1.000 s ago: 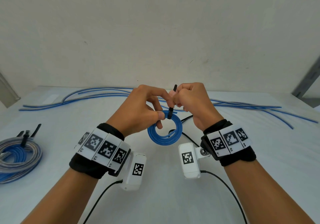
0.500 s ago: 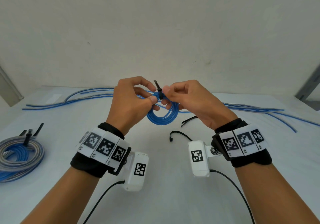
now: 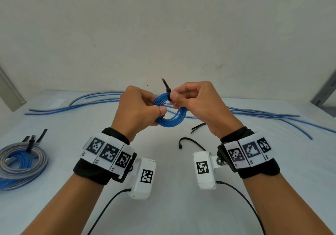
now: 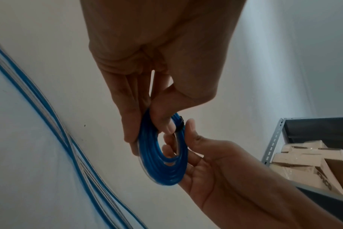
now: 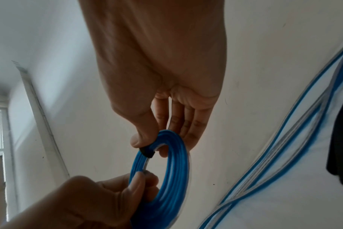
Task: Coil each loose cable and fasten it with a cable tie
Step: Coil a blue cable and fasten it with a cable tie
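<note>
Both hands hold a small blue cable coil (image 3: 170, 112) in the air above the white table (image 3: 163, 216), near its middle. The left hand (image 3: 135, 110) pinches the coil's left side between curled fingers and thumb. The right hand (image 3: 198, 105) pinches the top right of the coil, its thumb pressed where a black cable tie (image 3: 167, 87) wraps the strands; the tie's free tail sticks up and to the left. Loose blue cables (image 3: 272, 115) lie along the far edge of the table. A finished pile of coils (image 3: 21, 163) sits at the near left. Spare black ties (image 3: 190, 142) lie on the table below the right hand.
</note>
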